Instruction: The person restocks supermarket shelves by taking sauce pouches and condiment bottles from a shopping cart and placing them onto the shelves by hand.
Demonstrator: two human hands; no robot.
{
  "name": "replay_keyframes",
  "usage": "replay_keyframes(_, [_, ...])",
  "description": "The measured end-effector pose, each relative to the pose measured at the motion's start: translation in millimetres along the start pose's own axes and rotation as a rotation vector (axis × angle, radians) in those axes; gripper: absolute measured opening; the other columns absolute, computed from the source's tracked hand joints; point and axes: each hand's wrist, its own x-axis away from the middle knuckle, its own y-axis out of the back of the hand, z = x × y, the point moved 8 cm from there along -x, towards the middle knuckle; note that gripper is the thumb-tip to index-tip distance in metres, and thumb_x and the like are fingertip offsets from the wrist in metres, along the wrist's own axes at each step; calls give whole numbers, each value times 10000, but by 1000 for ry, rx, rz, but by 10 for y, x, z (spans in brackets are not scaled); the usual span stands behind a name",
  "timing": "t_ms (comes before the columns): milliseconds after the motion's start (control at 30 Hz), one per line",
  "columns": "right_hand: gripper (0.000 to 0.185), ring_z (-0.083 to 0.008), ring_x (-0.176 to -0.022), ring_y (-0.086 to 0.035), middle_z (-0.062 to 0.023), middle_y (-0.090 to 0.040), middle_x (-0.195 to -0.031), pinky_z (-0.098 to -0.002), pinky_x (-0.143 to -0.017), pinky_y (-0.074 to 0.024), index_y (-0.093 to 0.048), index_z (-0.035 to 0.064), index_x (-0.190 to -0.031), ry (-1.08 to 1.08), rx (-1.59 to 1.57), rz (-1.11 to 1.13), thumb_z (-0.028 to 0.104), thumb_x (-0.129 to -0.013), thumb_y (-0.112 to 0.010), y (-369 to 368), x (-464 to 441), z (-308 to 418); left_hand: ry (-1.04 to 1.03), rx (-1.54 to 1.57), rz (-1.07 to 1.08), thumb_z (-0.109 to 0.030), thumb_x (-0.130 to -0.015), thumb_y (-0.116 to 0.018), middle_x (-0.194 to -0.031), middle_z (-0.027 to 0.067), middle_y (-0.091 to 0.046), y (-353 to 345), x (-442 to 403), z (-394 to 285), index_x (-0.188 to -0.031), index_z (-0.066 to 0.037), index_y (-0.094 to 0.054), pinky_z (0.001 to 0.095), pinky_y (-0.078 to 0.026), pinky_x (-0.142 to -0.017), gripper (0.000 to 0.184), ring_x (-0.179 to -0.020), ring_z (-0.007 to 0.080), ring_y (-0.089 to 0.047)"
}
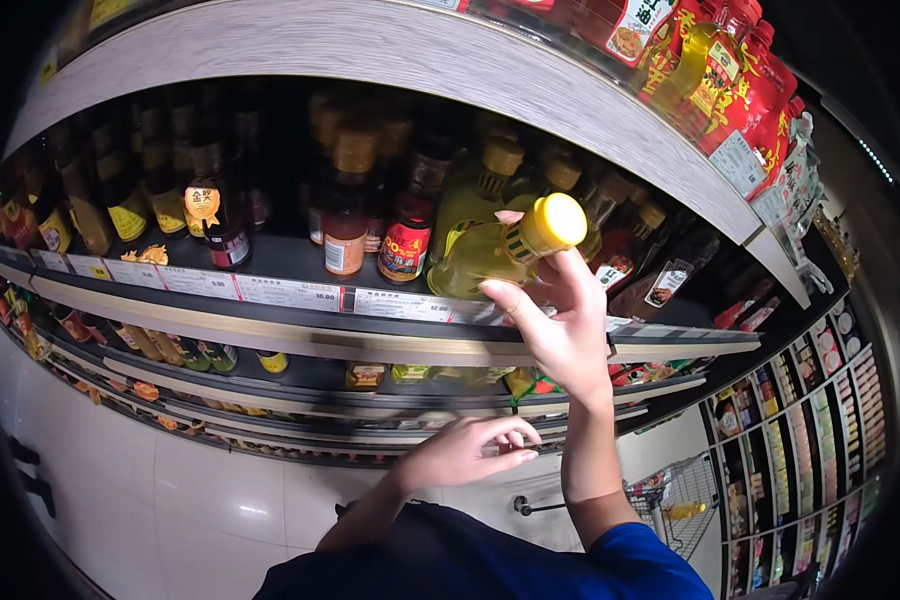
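Observation:
My right hand (568, 325) is wrapped round a bottle of pale yellow oil (490, 262) with a bright yellow cap. The bottle is tilted, its cap toward me, at the front of the shelf. Part of it is hidden behind my fingers. Similar yellow-green oil bottles (470, 200) stand just behind it. Lower down, my left hand (470, 450) hangs in front of the lower shelves, with loosely bent fingers and nothing in it. To the left of the held bottle is a dark bottle with a red label (404, 245).
Dark sauce bottles (215, 215) line the same shelf, above a strip of price tags (288, 293). The upper shelf board (400, 50) juts out overhead and carries red packs (740, 95). A shopping cart (692, 500) stands at lower right on the tiled floor.

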Motion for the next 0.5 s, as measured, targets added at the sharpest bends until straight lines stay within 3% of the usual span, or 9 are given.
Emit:
replay_keyframes(133, [505,-45,-641,-537,-24,-592,-773,-233,-571,-448,-579,-27,-1258,-106,16,23,135,-845,-821,-66,-11,-144,-27,-2,-7,-153,-975,-674,-916,71,-715,30,51,-25,-1191,-44,-647,304,-526,-833,244,-880,138,-686])
replay_keyframes(233, [503,-49,-637,-542,-47,-594,-841,-234,-561,-443,-579,-35,-1256,-162,33,35,144,-851,-819,-111,-14,-205,-10,19,-30,-248,-977,-671,-909,73,-700,56,103,-22,-1202,-87,-640,320,-539,-806,279,-860,139,-666])
replay_keyframes(333, [510,-59,-633,-560,-74,-561,-958,-236,-555,-450,-576,-46,-1254,-58,74,-24,155,-854,-820,-104,-45,-158,1,29,-25,-253,-982,-666,-889,63,-683,67,138,-9,-1227,-91,-627,312,-534,-803,297,-850,128,-649])
replay_keyframes(500, [508,-74,-634,-595,-91,-516,-1055,-240,-518,-463,-574,-56,-1243,-88,143,-84,144,-847,-823,-122,-29,-138,62,4,6,-202,-994,-654,-899,53,-675,36,174,40,-1242,-65,-618,296,-510,-843,286,-875,116,-641])
